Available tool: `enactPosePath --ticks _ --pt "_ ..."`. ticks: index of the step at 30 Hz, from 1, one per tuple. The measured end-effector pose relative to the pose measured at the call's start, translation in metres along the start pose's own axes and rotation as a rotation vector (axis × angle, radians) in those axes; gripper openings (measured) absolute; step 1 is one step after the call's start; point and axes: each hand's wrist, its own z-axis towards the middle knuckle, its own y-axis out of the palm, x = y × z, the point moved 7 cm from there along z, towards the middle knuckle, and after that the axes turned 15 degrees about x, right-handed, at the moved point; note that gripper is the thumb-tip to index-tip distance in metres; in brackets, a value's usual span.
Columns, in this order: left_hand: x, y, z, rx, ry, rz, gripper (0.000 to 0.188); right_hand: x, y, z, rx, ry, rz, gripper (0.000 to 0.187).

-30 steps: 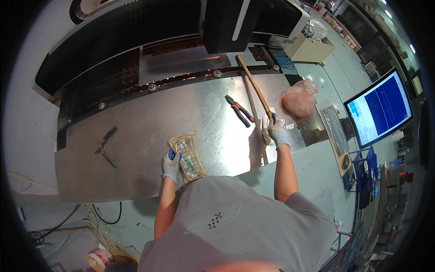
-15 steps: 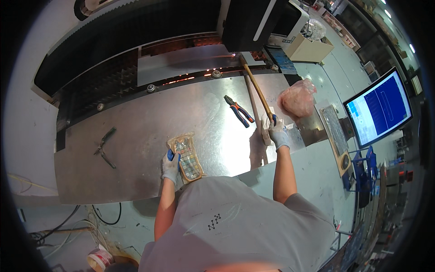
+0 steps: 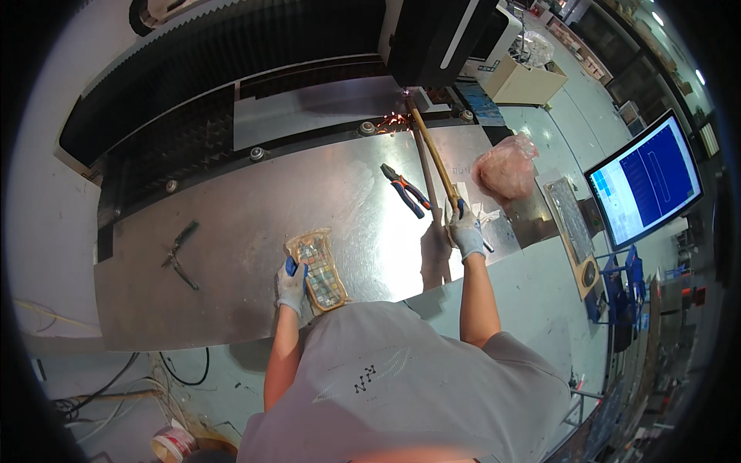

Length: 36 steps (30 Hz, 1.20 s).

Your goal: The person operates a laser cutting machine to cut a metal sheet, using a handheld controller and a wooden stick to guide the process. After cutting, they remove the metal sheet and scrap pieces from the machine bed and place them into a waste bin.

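- Fingers [image 3: 461, 207] of the right hand [image 3: 468, 233], in a pale glove with blue tips, are curled closed around the near end of a long wooden stick [image 3: 432, 148].
- From those fingers the stick slants forward and slightly left; its far end lies beneath the dark machine head [image 3: 437, 38], close to a small bright spot.
- The left hand [image 3: 291, 288], gloved alike, has its fingers at the left edge of a plastic-wrapped handset [image 3: 323, 272] with rows of keys; whether they pinch it or only rest there, I cannot tell.
- Just beside the right fingers, to their right, lie white scraps [image 3: 484, 213], and beyond these, ahead and right, a pinkish plastic bag [image 3: 505, 167].
- Left of the right fingers, pliers [image 3: 405, 190] with orange and blue handles rest on the metal sheet [image 3: 231, 224].
- Well left of the left fingers, dark-handled pliers [image 3: 181, 256] lie with their handles spread.
- Ahead of both hands, orange sparks [image 3: 394, 120] scatter near the stick's far end, beside a second sheet [image 3: 309, 113].
- Far right of the right fingers stands a lit monitor [image 3: 647, 180].
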Motion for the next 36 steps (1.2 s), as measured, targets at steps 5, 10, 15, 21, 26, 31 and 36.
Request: enactPosePath --ticks 5,10,15,21,26,31,36 --pt "-0.002 0.001 0.002 0.037 0.010 -0.062 0.043 0.001 0.002 -0.002 -0.006 0.019 -0.003 0.049" --pt "-0.012 0.004 0.002 0.020 -0.044 -0.090 0.042 0.007 0.007 -0.002 -0.056 0.090 -0.010 0.049" --pt "-0.014 0.006 0.007 0.019 0.031 -0.093 0.042 0.007 0.010 0.001 -0.036 0.021 0.043 0.046" --pt "-0.019 0.004 0.007 0.053 0.032 -0.004 0.043 0.009 0.008 -0.007 -0.011 -0.045 0.095 0.047" --pt "-0.002 0.002 0.002 0.029 0.028 0.018 0.041 0.006 0.034 -0.038 -0.082 0.055 0.152 0.047" --pt "0.009 0.002 -0.003 -0.013 -0.006 -0.048 0.031 -0.035 0.065 -0.084 -0.189 -0.042 0.341 0.042" --pt "0.003 0.002 0.000 0.006 0.021 -0.034 0.036 -0.082 0.080 -0.123 -0.357 -0.030 0.367 0.052"
